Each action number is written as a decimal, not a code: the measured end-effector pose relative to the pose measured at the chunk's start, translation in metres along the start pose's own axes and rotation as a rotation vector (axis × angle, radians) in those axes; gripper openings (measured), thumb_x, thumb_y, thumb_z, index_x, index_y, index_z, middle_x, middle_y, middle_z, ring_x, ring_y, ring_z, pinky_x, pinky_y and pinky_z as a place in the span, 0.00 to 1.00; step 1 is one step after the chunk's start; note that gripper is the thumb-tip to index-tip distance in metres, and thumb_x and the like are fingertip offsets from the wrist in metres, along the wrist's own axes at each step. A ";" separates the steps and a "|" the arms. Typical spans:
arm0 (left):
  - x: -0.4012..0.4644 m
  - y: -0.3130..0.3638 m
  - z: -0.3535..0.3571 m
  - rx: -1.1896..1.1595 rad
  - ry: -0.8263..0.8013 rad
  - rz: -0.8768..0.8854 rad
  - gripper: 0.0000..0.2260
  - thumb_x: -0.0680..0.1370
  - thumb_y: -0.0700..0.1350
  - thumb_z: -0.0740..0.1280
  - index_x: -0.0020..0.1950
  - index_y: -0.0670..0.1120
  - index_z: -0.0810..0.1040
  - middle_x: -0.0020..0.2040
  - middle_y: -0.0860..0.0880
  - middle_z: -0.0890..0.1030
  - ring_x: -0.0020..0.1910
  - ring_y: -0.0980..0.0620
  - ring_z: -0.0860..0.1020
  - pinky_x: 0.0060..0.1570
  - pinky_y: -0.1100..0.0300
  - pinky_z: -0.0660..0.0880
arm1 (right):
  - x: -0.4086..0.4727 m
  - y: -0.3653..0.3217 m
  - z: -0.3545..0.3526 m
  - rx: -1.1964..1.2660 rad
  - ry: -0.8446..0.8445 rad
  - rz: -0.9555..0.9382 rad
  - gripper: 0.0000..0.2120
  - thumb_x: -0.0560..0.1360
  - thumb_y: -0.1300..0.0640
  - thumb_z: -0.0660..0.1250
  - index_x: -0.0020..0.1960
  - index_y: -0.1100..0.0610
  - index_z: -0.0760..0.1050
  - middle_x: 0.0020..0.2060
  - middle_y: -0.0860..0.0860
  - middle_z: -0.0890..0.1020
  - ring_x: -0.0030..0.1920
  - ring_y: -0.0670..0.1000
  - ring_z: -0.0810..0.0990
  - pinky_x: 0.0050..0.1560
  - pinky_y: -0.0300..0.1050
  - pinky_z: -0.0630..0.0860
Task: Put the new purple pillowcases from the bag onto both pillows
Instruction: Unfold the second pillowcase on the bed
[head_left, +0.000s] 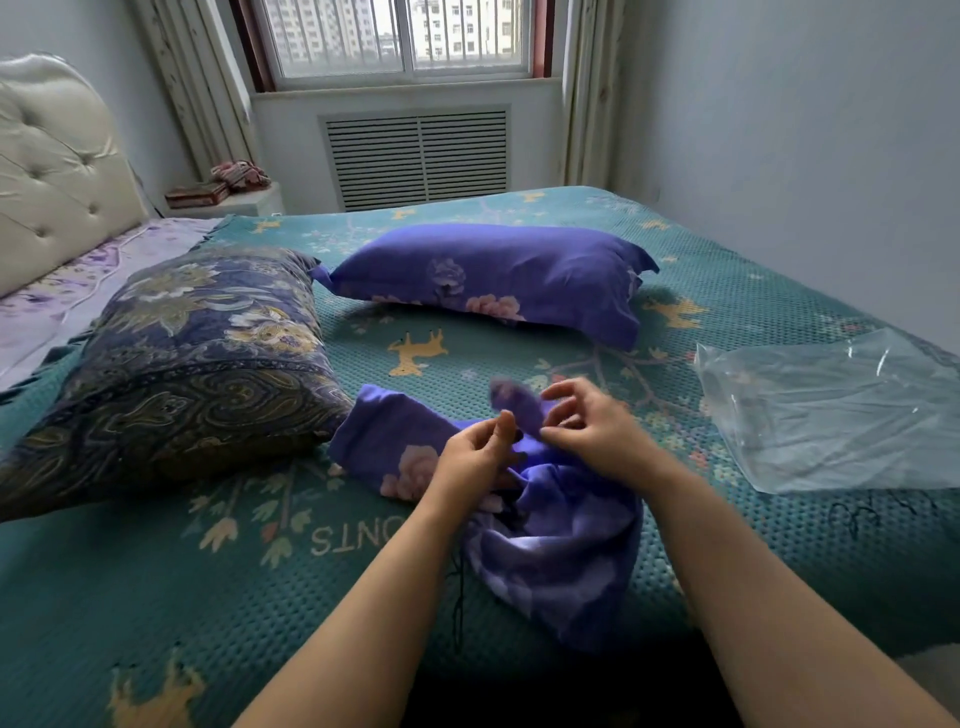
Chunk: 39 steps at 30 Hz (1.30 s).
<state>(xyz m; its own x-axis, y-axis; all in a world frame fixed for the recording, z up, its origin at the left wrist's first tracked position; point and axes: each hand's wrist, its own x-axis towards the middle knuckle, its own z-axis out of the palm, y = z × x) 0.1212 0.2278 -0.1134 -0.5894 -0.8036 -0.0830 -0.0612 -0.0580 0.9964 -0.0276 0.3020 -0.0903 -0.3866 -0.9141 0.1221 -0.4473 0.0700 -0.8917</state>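
Both hands on the loose pillowcase at the near edge of the bed.

Forearms reach in from below, wrists close together. The left hand (480, 451) pinches the purple pillowcase (561, 530) with curled fingers; the right hand (587, 421) grips a raised, blurred fold of it, fingers bent. The cloth lies crumpled on the teal bed (156, 597), one end hanging over the near edge. Left of it sits the dark patterned pillow (176, 364). At right lies the clear bag (841, 415). Farther back, the purple-cased pillow (493, 275) lies across the bed.
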 end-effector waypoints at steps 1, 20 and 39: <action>-0.002 0.003 0.002 -0.062 -0.007 -0.020 0.13 0.77 0.54 0.64 0.46 0.44 0.79 0.42 0.44 0.81 0.40 0.46 0.80 0.34 0.56 0.79 | -0.007 -0.007 0.008 -0.054 -0.054 -0.011 0.13 0.73 0.61 0.70 0.55 0.54 0.72 0.39 0.50 0.82 0.38 0.49 0.81 0.44 0.39 0.76; -0.013 0.002 -0.003 -0.250 -0.050 -0.107 0.07 0.76 0.42 0.67 0.43 0.38 0.79 0.38 0.39 0.79 0.33 0.46 0.78 0.26 0.61 0.76 | -0.014 -0.015 0.013 -0.333 -0.039 0.050 0.08 0.74 0.55 0.68 0.37 0.50 0.73 0.34 0.46 0.77 0.37 0.46 0.75 0.37 0.38 0.67; -0.020 0.006 -0.005 -0.259 -0.006 -0.100 0.09 0.77 0.43 0.67 0.45 0.36 0.79 0.41 0.35 0.80 0.35 0.44 0.78 0.21 0.63 0.71 | -0.018 -0.020 0.008 -0.593 -0.053 0.048 0.05 0.74 0.50 0.68 0.43 0.51 0.75 0.42 0.50 0.80 0.45 0.52 0.77 0.47 0.46 0.72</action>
<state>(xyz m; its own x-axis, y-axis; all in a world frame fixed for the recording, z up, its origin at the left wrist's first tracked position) 0.1368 0.2403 -0.1054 -0.5952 -0.7829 -0.1809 0.0880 -0.2873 0.9538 -0.0051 0.3142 -0.0777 -0.3838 -0.9219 0.0521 -0.8100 0.3091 -0.4983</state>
